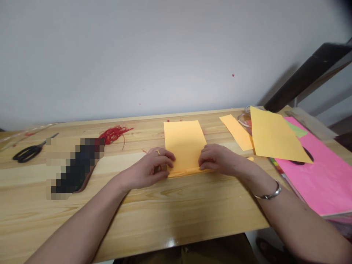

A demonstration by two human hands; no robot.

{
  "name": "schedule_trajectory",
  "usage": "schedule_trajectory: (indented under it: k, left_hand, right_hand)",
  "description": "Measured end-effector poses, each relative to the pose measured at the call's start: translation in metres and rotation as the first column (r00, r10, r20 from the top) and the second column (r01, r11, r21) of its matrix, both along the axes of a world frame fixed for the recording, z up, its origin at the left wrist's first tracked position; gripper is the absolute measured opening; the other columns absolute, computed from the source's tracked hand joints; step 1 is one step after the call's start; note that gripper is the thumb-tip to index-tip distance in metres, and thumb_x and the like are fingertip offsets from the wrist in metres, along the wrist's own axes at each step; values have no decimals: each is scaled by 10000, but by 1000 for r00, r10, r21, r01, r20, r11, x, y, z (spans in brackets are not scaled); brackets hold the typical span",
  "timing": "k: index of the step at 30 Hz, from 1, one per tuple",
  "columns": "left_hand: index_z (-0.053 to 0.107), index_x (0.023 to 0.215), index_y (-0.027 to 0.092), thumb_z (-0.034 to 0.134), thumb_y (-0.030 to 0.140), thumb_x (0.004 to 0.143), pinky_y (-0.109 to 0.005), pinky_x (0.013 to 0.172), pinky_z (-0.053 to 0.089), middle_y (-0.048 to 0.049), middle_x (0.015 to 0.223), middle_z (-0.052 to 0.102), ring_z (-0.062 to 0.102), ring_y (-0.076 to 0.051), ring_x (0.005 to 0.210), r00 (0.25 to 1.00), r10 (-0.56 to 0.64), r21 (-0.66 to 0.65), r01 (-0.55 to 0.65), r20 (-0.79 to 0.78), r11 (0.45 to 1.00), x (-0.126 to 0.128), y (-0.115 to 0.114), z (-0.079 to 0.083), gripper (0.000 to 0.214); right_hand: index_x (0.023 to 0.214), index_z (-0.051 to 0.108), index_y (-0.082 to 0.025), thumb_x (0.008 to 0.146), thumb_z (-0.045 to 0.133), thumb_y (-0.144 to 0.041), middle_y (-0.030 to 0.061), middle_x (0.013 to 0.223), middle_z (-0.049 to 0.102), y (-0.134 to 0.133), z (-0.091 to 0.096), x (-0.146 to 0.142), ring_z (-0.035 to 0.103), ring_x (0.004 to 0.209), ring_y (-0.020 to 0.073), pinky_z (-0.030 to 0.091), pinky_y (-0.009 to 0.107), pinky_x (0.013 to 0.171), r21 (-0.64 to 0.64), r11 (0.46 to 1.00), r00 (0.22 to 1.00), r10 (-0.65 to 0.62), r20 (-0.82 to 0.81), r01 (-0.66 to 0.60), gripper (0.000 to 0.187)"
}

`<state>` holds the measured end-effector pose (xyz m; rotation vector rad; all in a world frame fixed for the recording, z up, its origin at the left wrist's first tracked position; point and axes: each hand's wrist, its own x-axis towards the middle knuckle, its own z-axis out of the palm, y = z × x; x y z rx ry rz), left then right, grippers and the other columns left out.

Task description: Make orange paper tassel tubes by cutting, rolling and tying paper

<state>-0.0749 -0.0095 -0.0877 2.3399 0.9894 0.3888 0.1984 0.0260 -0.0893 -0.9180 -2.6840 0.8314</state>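
Note:
A yellow-orange sheet of paper [184, 141] lies on the wooden table in front of me, its near edge rolled or folded into a narrow strip. My left hand [154, 165] grips the left end of that strip, thumb at the near side and fingers curled over the top. At the right end, my right hand [217, 159] pinches the same strip with bent fingers. The far part of the sheet lies flat between and beyond both hands. Some of the fold is hidden under my fingers.
Black-handled scissors [29, 152], a blurred-out dark object [77, 167] and a tangle of red string [114, 135] lie left. To the right are a yellow-orange strip [237, 132], another yellow sheet [277, 135] and pink paper [321, 176]. A wall stands behind the wooden table [192, 209].

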Motion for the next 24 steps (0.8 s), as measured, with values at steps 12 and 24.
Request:
schedule_trajectory:
  k: [12,24]
  left_hand:
    - [659,972,252,541,236,840,-388,943,331,-24,875,647,569,-153,835,988,-137,147,126,66,981,7,4,-14,178]
    - [669,867,278,504,235,861,-415,885,278,-9,922,646,516,-174,908,991,-61,306,95,-119,947,16,-6,-1,171]
  right_hand:
    - [736,665,-188,815,570,-198,1,737,648,1,-3,0,538,738,131,376,256,680,13,1000,1000,-9,-6,9,124]
    - [708,633,-172,810,530,-112,-3,709,610,-4,2,-4,514,685,106,339,233,643,147,988,999,50,-4,-49,157]
